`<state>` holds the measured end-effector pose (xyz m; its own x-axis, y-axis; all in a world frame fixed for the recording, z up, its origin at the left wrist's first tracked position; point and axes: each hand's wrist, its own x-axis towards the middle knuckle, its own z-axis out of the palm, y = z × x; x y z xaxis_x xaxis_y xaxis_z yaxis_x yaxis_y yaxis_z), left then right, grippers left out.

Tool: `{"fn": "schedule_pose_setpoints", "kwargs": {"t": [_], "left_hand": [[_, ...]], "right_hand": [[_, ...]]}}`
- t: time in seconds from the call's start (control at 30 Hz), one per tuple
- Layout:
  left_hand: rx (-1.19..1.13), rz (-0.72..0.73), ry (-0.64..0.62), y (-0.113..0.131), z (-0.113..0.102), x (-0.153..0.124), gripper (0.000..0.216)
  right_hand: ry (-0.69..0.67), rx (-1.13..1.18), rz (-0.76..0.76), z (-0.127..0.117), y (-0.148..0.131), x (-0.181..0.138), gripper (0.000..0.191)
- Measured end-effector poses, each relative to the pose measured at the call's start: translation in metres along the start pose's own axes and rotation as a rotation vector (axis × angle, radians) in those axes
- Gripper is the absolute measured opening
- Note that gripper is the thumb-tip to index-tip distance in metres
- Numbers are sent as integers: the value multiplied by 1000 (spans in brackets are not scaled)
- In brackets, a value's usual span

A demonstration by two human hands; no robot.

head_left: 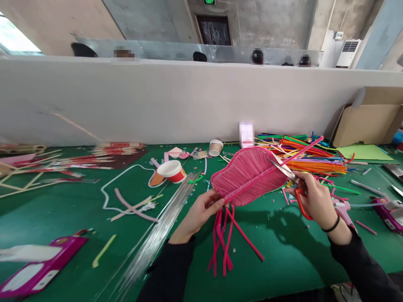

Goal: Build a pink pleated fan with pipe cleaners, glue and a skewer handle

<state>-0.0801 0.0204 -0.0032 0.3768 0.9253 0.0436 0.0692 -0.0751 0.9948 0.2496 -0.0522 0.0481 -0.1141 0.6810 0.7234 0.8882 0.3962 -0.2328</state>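
Note:
A pink leaf shape made of pipe cleaners (248, 174) is held up above the green table. My left hand (209, 205) pinches its narrow lower end, where several loose pink stems (223, 243) hang down. Closed around the red handles of a pair of scissors is my right hand (315, 197). The scissors' blades (283, 168) lie across the leaf's upper right edge, beside the pink stem (305, 149) that sticks out past the tip. The blades appear slightly apart; whether they touch the stem I cannot tell.
Bundles of coloured pipe cleaners (317, 163) lie behind my right hand. A pink glue gun (343, 209) sits beside my right wrist. Thin metal wires (163, 226), a paper cup (171, 171) and a magenta device (44, 264) are on the left. A cardboard box (368, 121) stands at the back right.

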Motion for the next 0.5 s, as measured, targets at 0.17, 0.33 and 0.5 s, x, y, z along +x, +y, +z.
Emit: {"fn": "schedule_pose_setpoints", "kwargs": {"t": [0.17, 0.33, 0.5], "left_hand": [[12, -15, 22, 0, 0, -1, 40], [8, -28, 14, 0, 0, -2, 39], [-6, -53, 3, 1, 3, -2, 42]], "right_hand": [[-75, -233, -29, -5, 0, 4, 30], [-42, -392, -101, -6, 2, 9, 33], [18, -403, -196, -5, 8, 15, 37]]}}
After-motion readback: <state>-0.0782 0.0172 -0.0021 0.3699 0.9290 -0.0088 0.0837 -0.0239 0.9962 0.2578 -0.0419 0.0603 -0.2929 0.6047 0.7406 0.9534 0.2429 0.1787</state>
